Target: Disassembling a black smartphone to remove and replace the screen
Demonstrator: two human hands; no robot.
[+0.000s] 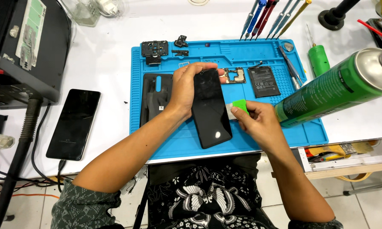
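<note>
While the left hand [186,91] clasps the upper end of a black phone [210,108] at the centre of the frame, fingers curled over its top edge, the right hand [259,123] pinches a green pry card [238,106] against the phone's right edge. Phone lies tilted on a blue work mat [284,127]. Left of it on the mat: a black back cover [150,97]. Upper right of the mat: a circuit board [235,75] and a flat battery [263,81]. Right of frame: a large green spray can [335,87]. Lower left, off the mat: a second phone [73,124].
</note>
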